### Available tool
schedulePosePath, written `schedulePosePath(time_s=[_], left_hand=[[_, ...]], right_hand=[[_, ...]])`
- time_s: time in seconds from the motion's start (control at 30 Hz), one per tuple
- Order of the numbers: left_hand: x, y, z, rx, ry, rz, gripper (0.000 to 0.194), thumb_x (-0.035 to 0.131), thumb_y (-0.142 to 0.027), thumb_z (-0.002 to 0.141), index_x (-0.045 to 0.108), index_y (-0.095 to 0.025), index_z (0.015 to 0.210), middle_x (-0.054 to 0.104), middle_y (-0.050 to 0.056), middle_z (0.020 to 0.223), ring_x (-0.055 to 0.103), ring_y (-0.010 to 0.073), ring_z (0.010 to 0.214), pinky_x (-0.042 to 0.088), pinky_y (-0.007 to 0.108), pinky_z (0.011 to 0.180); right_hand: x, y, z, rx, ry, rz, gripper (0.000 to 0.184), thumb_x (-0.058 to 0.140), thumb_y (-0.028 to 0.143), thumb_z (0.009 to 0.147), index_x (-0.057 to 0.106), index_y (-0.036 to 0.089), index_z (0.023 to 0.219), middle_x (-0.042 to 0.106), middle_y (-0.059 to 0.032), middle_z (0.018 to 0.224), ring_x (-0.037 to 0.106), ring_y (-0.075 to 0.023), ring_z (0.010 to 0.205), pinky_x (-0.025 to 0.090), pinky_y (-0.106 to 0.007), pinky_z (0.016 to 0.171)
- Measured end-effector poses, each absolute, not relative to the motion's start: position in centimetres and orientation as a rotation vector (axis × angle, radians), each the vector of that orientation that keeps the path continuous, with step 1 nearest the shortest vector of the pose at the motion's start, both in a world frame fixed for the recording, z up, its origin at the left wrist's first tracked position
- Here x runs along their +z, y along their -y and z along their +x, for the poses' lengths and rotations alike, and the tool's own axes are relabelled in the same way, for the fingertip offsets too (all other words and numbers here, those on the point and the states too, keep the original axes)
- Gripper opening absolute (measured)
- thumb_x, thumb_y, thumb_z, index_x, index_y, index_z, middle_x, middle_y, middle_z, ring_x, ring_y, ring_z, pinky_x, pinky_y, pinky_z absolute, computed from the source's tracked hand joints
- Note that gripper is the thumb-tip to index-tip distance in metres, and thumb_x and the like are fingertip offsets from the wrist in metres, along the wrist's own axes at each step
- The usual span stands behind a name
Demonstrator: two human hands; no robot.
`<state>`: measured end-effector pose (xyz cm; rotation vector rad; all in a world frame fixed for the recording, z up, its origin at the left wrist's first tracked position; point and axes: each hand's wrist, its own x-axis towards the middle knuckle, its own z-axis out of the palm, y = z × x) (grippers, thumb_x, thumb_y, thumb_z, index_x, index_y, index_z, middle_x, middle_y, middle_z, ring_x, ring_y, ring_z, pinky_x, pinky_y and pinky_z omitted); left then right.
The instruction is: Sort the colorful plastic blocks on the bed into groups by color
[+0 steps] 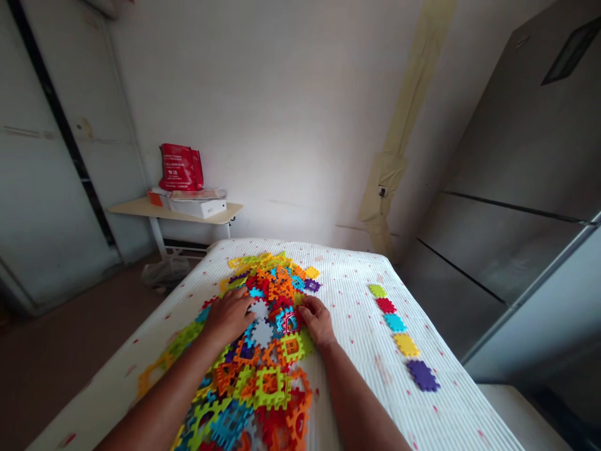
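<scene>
Sorting looks barely begun, judging by the layout: five solid tiles lie set apart in a single-file row on the white spotted cover (353,363), right of the heap (244,357), while the bulk of the toothed pieces sits loose and mixed there. Row order, far to near: yellow-green tile (377,290), red tile (385,305), cyan tile (395,322), yellow tile (405,344), purple tile (423,375); one of each colour, all flat, with small gaps. Two solid grey tiles lie in the heap between the hands, the far one (259,309) and the near one (261,333). Orientation: the row's long axis runs away from the person, its near end slanting right; the heap's length also runs near to far. Single tiles are roughly square, so no clear long axis. Left hand (231,316): fingers bent over the heap, fingertips beside the far grey tile; grip cannot be told. Right hand (319,321): fingers curled at the heap's right edge; whether anything is pinched cannot be told.
</scene>
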<state>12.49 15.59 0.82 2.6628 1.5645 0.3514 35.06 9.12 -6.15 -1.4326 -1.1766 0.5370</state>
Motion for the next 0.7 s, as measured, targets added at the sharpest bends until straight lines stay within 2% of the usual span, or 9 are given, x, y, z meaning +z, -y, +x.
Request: schedulePosePath(time_s=[0.17,0.37,0.5,0.6,0.7], left_hand=[[0.3,-14.5,11.5,0.423,-1.522,2.638,0.025,0.051,-0.029,0.076,0.070,-0.021,0.088,0.050,0.014,0.131,0.048,0.0298,0.117,0.035,0.044,0.100],[0.1,-14.7,10.6,0.609,-1.462,2.520,0.034,0.047,-0.035,0.077,0.068,-0.024,0.101,0.053,0.010,0.129,0.049,0.0255,0.119,0.035,0.040,0.102],[0.5,-15.9,7.7,0.788,-1.498,2.341,0.038,0.044,-0.045,0.074,0.069,-0.025,0.095,0.056,0.007,0.127,0.050,0.0247,0.118,0.036,0.037,0.103],[0.8,-16.9,4.7,0.923,-1.566,2.145,0.037,0.044,-0.050,0.071,0.067,-0.026,0.088,0.064,0.003,0.115,0.055,0.0223,0.113,0.038,0.034,0.103],[0.0,-17.4,1.6,1.017,-1.720,1.866,0.036,0.046,-0.055,0.067,0.065,-0.029,0.082,0.071,-0.002,0.097,0.064,0.0258,0.095,0.048,0.043,0.091]], right_hand=[[-5.8,-9.0,34.9,0.503,1.233,-1.452,0.023,0.056,0.035,0.072,0.066,0.020,0.086,0.066,-0.0026,0.090,0.058,-0.0187,0.087,0.046,-0.031,0.083],[-5.9,-9.0,34.7,0.544,1.190,-1.440,0.023,0.057,0.036,0.071,0.066,0.020,0.085,0.067,-0.0024,0.089,0.059,-0.0183,0.084,0.047,-0.030,0.080],[-6.2,-9.9,35.9,0.576,1.035,-1.451,0.028,0.053,0.039,0.073,0.065,0.018,0.089,0.067,-0.0033,0.084,0.061,-0.0184,0.077,0.048,-0.028,0.071],[-5.9,-11.5,37.9,0.401,0.987,-1.567,0.027,0.050,0.035,0.075,0.064,0.018,0.091,0.067,-0.0041,0.086,0.060,-0.0196,0.081,0.047,-0.030,0.076],[-4.9,-13.8,39.7,0.252,1.051,-1.767,0.028,0.048,0.030,0.078,0.063,0.019,0.099,0.066,-0.0058,0.098,0.060,-0.0200,0.090,0.045,-0.030,0.082]])
